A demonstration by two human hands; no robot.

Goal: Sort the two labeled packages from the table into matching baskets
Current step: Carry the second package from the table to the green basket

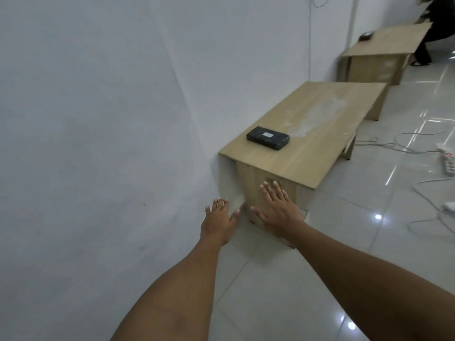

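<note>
A black package with a small white label lies flat on the near left part of a light wooden table that stands against the white wall. My left hand and my right hand are stretched out in front of me, palms down and fingers apart, holding nothing. Both hands hang below and short of the table's near end, well apart from the package. No basket is in view.
A second wooden table stands farther back with a small dark object on it; a person in dark clothes is beside it. Cables and a power strip lie on the glossy tiled floor at right. The wall runs along the left.
</note>
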